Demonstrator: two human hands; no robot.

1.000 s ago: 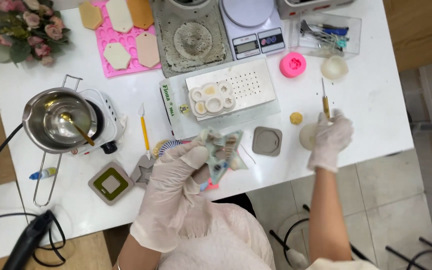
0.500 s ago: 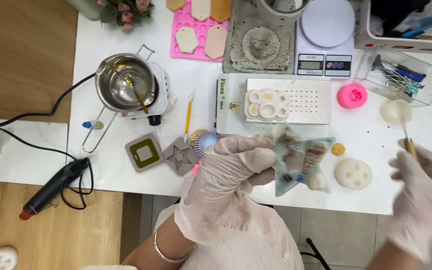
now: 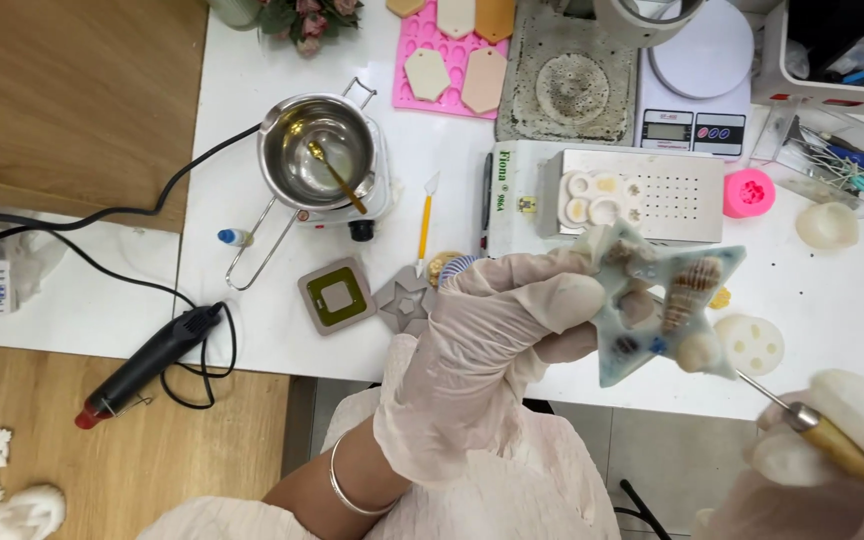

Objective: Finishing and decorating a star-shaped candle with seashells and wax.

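Note:
My left hand [image 3: 497,345], in a white glove, grips a pale blue star-shaped cast [image 3: 662,305] with seashells set in it, held up over the table's near edge. My right hand [image 3: 832,460], also gloved, sits at the lower right and holds a thin pointed tool with a wooden handle [image 3: 822,430]. The tool's metal tip points up at the star's lower right arm, just short of it.
On the white table [image 3: 252,300] stand a steel melting pot [image 3: 314,150] on a small hotplate, a pink mould tray [image 3: 452,60], a scale [image 3: 697,90], a white box with a small mould [image 3: 642,190], square moulds [image 3: 337,295] and a heat gun [image 3: 147,365].
The star cast has risen closer to the camera and shifted right. My right hand dropped from the table to the lower right, bringing the tool's tip towards the star. The view panned left.

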